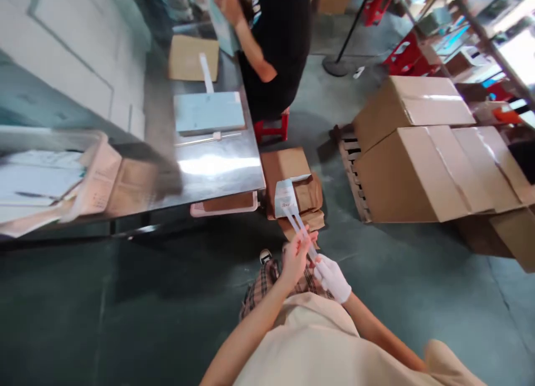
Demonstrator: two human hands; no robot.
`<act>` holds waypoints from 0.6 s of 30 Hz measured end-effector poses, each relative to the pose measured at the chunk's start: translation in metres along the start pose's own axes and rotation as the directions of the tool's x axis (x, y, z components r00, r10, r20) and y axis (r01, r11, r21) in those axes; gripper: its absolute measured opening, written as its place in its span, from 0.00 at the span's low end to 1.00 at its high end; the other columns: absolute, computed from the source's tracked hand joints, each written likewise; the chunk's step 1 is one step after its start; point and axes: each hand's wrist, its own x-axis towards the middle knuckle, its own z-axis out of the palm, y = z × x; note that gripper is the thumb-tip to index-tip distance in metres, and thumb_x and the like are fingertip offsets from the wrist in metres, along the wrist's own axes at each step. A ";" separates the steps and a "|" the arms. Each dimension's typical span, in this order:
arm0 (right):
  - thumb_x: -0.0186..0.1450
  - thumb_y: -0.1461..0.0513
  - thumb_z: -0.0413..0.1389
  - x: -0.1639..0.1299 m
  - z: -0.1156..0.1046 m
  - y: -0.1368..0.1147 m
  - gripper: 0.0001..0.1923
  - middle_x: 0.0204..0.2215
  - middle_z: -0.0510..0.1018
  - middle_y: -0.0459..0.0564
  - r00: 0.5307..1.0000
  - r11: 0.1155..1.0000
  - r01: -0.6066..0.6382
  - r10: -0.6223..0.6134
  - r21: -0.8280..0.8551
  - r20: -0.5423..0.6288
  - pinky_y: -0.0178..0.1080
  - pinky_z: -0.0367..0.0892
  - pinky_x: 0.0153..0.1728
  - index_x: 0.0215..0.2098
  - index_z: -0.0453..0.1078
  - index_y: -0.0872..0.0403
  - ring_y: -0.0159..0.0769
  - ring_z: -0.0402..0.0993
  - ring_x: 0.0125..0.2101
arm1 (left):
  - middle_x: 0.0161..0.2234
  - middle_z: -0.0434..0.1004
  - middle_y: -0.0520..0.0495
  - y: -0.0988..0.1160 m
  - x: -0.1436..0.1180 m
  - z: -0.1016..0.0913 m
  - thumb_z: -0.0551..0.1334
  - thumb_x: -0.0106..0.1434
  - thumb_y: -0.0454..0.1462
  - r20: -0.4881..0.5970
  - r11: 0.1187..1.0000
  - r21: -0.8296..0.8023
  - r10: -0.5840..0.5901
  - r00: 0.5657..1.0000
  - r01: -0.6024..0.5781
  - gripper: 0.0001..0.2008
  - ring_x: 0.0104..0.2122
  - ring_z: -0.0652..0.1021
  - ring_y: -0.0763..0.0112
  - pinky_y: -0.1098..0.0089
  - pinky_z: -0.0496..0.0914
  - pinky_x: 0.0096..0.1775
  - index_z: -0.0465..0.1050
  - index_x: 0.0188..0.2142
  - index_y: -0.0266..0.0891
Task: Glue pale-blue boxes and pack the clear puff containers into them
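Note:
My left hand (295, 257), bare, is closed around pale, translucent strips (298, 223) in front of my body. Just below and to the right, my right hand (333, 278) wears a white glove and pinches the lower end of the same strips. Their far end reaches a whitish piece with dark marks (285, 197), which looks like a label or packet; I cannot tell how the two are joined. Behind it, an open cardboard box (286, 164) stands on the floor with crumpled brown paper (308, 195) beside it.
A metal table (217, 171) at left bears a light blue box (209, 111) and a cardboard piece (190, 57). A plastic basket (94, 177) holds papers. A person in black (280, 46) sits on a red stool (271, 130). Large cartons (418, 174) rest on a pallet (351, 171) at right.

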 end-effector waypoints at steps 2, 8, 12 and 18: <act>0.60 0.26 0.52 -0.025 -0.009 -0.001 0.37 0.14 0.65 0.40 1.000 0.997 -0.009 0.010 0.083 -0.008 0.32 0.49 0.14 0.31 0.62 0.50 0.28 0.55 0.12 | 0.51 0.86 0.34 0.013 -0.011 0.036 0.64 0.65 0.63 0.030 0.998 -0.045 0.041 0.999 -0.039 0.38 0.49 0.85 0.53 0.55 0.77 0.54 0.73 0.62 0.40; 0.55 0.25 0.56 -0.082 -0.086 0.014 0.39 0.15 0.57 0.36 0.987 0.944 0.093 -0.046 0.316 -0.152 0.31 0.45 0.13 0.31 0.61 0.50 0.24 0.48 0.13 | 0.40 0.87 0.40 0.011 -0.018 0.139 0.70 0.61 0.61 0.301 0.998 0.062 -0.037 0.953 0.019 0.37 0.37 0.86 0.59 0.60 0.80 0.43 0.76 0.58 0.38; 0.62 0.28 0.54 -0.108 -0.167 0.038 0.35 0.14 0.58 0.36 0.956 0.880 0.199 -0.078 0.432 -0.282 0.31 0.45 0.13 0.32 0.63 0.51 0.24 0.48 0.13 | 0.46 0.86 0.37 -0.024 -0.009 0.234 0.69 0.63 0.60 0.502 0.979 0.185 -0.169 0.848 0.086 0.38 0.42 0.87 0.56 0.57 0.80 0.46 0.74 0.63 0.40; 0.64 0.32 0.57 -0.138 -0.305 0.060 0.33 0.18 0.71 0.44 0.929 0.845 0.271 -0.104 0.460 -0.356 0.32 0.60 0.19 0.30 0.66 0.53 0.29 0.65 0.17 | 0.61 0.79 0.34 -0.067 0.006 0.368 0.68 0.66 0.57 0.666 0.955 0.270 -0.278 0.692 0.123 0.35 0.56 0.82 0.48 0.49 0.74 0.60 0.72 0.66 0.44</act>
